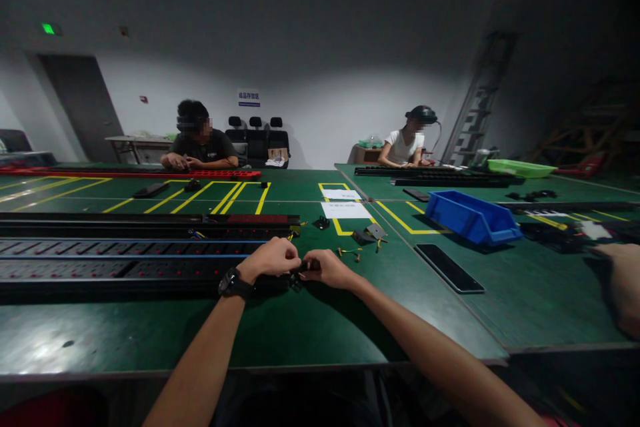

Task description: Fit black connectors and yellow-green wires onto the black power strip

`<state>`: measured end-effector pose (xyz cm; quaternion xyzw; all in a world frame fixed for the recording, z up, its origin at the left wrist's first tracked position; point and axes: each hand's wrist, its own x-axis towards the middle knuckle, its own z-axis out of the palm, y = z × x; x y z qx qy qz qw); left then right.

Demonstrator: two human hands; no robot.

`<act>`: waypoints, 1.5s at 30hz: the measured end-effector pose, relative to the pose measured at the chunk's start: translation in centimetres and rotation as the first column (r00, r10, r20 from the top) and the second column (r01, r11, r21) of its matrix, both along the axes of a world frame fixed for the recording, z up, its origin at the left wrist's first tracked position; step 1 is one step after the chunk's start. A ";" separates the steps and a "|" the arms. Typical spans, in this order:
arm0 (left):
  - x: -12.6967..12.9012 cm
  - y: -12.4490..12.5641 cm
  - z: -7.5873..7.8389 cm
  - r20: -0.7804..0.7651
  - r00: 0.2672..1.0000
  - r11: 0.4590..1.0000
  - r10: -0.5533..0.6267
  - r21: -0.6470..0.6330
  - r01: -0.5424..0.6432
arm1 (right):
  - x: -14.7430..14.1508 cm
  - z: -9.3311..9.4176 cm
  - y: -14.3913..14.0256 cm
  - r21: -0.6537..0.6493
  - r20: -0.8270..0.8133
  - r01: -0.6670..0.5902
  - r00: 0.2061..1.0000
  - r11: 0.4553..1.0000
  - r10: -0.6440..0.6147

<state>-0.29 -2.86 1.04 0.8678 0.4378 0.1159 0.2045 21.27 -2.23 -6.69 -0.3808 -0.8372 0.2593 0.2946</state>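
Both my hands meet at the right end of a long black rail with blue edging lines and a row of red dots. My left hand, with a dark watch on its wrist, has its fingers closed by the rail end; what they pinch is hidden. Facing it, my right hand is pinched on a small black part, largely covered by the fingers. Just below the fingertips lies a small black piece. Short green-and-yellow wires and a small black bracket lie beyond my right hand.
A blue bin and a black phone occupy the right side. Paper sheets lie ahead. Two people work across the green table; another person's hand shows at the right edge. A green tray stands far right.
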 end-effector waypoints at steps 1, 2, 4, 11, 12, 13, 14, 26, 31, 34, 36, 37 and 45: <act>0.0 -0.1 0.1 0.002 1.000 1.000 0.006 -0.011 -0.006 | -0.1 -0.1 0.0 0.019 0.000 0.006 1.000 1.000 -0.006; 0.1 -0.2 0.1 0.005 1.000 1.000 0.011 -0.020 -0.011 | -0.2 -0.2 0.1 0.036 0.004 0.012 1.000 0.999 -0.013; 0.2 -0.3 0.2 0.015 1.000 0.999 0.022 -0.026 -0.021 | -0.2 -0.3 0.1 0.063 0.019 0.020 1.000 0.998 -0.021; 0.2 -0.5 0.4 0.028 0.999 0.999 0.042 0.026 -0.043 | -0.1 -0.2 0.0 0.133 0.084 0.013 0.996 0.991 -0.024; 0.3 -0.5 0.4 0.024 0.999 0.998 0.047 0.042 -0.048 | -0.1 -0.2 -0.1 0.139 0.091 0.009 0.996 0.990 -0.022; 0.3 -0.5 0.3 0.020 0.998 0.997 0.053 0.060 -0.054 | -0.1 -0.2 -0.1 0.142 0.097 0.007 0.995 0.990 -0.021; 0.3 -0.5 0.3 0.019 0.998 0.995 0.058 0.083 -0.060 | 0.0 -0.1 -0.2 0.143 0.104 0.006 0.994 0.990 -0.021; 0.4 -0.3 -0.4 -0.080 0.969 0.921 0.236 0.336 -0.196 | -0.2 0.5 -0.6 0.099 0.170 0.048 0.983 0.994 -0.064; 0.4 -0.1 -0.9 -0.075 0.968 0.922 0.239 0.330 -0.202 | -0.2 0.4 -0.7 0.089 0.161 0.038 0.986 0.995 -0.052; 0.4 -0.1 -1.1 -0.080 0.970 0.921 0.231 0.340 -0.191 | -0.1 0.3 -0.6 0.091 0.147 0.031 0.988 0.995 -0.044; 0.4 -0.1 -1.1 -0.089 0.970 0.916 0.225 0.358 -0.179 | -0.1 0.2 -0.6 0.090 0.142 0.032 0.989 0.995 -0.045; 0.4 -0.1 -1.2 -0.094 0.970 0.914 0.224 0.366 -0.175 | -0.1 0.1 -0.5 0.089 0.140 0.034 0.989 0.995 -0.046; 0.5 -0.3 -1.0 -0.106 0.969 0.912 0.225 0.374 -0.170 | -0.1 0.2 -0.6 0.114 0.152 0.033 0.987 0.993 -0.051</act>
